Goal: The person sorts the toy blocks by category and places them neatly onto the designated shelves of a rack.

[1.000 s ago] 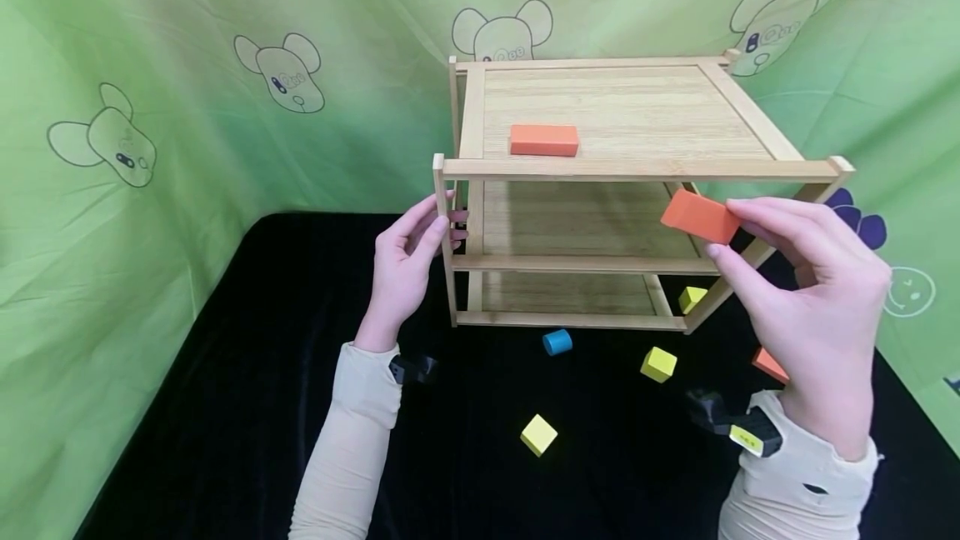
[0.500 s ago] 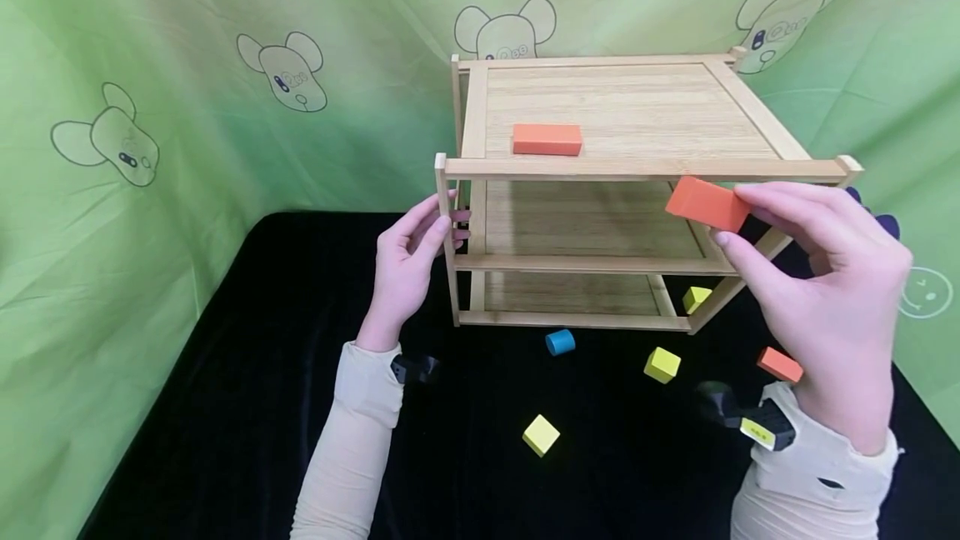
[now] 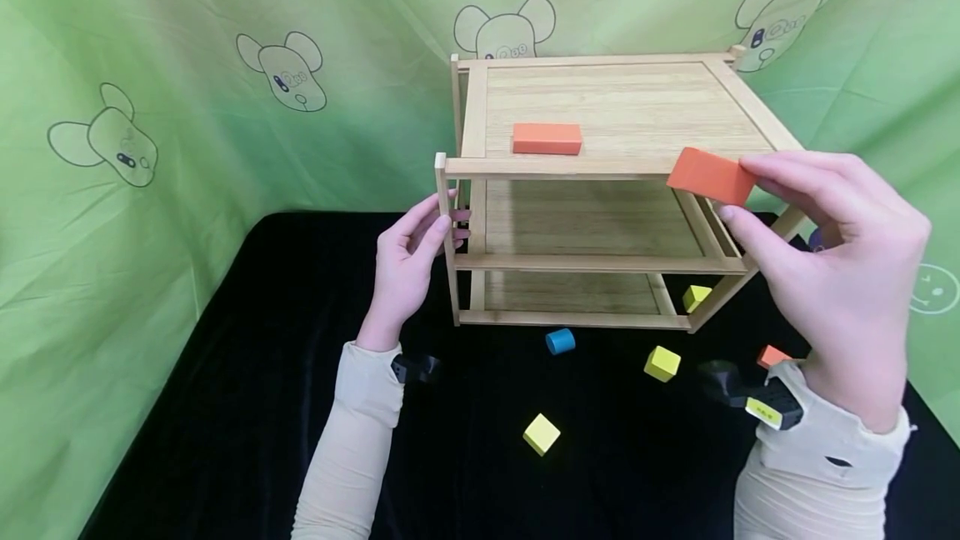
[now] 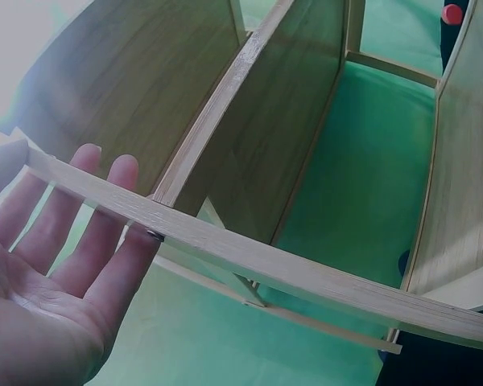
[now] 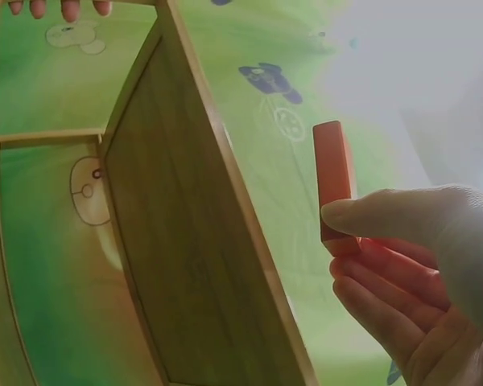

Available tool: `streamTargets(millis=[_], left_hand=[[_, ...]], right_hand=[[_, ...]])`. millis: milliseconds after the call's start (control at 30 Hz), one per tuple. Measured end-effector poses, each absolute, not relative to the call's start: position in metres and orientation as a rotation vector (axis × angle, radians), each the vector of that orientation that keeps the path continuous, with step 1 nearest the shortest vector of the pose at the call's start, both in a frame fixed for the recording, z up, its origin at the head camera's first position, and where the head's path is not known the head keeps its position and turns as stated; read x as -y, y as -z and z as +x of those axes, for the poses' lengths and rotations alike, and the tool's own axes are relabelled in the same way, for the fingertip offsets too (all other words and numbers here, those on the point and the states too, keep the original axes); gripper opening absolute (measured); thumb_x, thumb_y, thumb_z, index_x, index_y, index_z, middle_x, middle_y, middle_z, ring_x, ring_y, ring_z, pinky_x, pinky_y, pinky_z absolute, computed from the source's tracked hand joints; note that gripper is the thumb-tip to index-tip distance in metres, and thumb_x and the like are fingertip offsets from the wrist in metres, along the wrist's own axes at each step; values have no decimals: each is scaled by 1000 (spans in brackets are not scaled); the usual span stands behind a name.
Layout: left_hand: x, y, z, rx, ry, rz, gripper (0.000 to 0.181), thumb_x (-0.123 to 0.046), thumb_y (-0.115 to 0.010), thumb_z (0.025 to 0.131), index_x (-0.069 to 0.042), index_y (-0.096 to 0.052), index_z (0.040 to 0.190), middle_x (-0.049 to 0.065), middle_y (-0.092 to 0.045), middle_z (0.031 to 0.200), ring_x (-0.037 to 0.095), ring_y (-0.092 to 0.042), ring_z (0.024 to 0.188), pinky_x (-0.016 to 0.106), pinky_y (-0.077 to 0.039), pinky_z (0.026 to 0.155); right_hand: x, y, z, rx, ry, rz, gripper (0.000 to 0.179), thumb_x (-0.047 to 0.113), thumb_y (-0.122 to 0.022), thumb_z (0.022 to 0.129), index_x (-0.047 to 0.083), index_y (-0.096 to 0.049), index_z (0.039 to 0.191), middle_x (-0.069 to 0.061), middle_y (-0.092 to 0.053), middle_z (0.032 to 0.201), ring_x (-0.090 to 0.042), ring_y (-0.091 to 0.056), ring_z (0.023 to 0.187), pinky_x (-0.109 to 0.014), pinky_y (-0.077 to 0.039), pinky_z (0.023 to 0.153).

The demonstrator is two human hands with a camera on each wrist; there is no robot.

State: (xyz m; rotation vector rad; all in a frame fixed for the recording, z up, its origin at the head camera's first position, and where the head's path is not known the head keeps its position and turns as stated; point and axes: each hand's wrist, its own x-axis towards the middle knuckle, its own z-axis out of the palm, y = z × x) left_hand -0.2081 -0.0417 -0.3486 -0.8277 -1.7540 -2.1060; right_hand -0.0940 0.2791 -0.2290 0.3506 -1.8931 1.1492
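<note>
Orange block (image 3: 708,176) pinched in my right hand (image 3: 847,227) (left hand (image 3: 405,261) gripping the post (image 4: 274,257)), I should keep clear of the top rail (image 3: 570,166).

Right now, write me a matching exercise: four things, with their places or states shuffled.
1. Left hand
2. Right hand
3. Blue cylinder
4. Pale wooden three-tier shelf

A. Lying on the black cloth
B. Bearing a rectangular orange block on top
C. Thumb and fingers around a wooden post
D. Pinching another orange block

Pairs: 1-C; 2-D; 3-A; 4-B
</note>
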Motion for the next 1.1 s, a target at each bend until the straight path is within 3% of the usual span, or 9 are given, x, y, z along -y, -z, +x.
streamTargets(millis=[200,267,367,600,700,833,1100], left_hand=[[41,349,-208,1750,2122,-821,32,-3,-54,106,5,-60,137,23,-71,115,51,-68,96,55,-58,88],[42,349,-209,1748,2118,-825,32,-3,-54,106,4,-60,137,23,-71,115,51,-68,96,58,-57,88],[42,348,-209,1752,2108,-828,32,-5,-54,106,4,-60,137,23,-71,115,50,-68,96,60,-56,89],[42,348,-209,1738,2106,-836,33,-3,-54,106,4,-60,137,22,-71,115,52,-67,96,49,-58,90],[42,348,-210,1730,2110,-839,32,-3,-54,106,5,-60,137,23,-71,114,54,-66,96,48,-59,90],[42,348,-210,1730,2107,-843,32,-3,-54,106,5,-61,136,23,-71,114,54,-66,96,49,-58,90],[42,348,-209,1739,2096,-851,32,-5,-54,106,4,-61,136,22,-71,114,52,-67,96,50,-59,89]], right_hand=[[-281,222,-99,1935,-1079,351,34,-19,-78,75,-12,-74,108,-18,-71,110,-15,-71,99,-12,-53,73],[-282,219,-101,1944,-1062,349,34,-19,-78,75,-11,-74,108,-17,-71,110,-15,-71,100,-11,-52,71],[-281,215,-105,1958,-1045,348,34,-19,-77,75,-10,-75,108,-16,-72,110,-14,-71,101,-15,-55,82],[-282,207,-110,2012,-988,354,32,-14,-80,77,-6,-77,108,-9,-73,111,-10,-71,103,-6,-48,61],[-282,204,-114,2031,-1005,384,34,-17,-80,76,-8,-76,108,-11,-72,110,-12,-71,101,-12,-55,77],[-284,200,-118,2062,-1021,423,37,-20,-80,74,-9,-75,108,-13,-72,110,-14,-70,99,-23,-55,92],[-287,195,-126,2146,-980,506,38,-19,-80,75,-8,-75,111,-11,-72,111,-13,-70,99,-21,-55,91]])
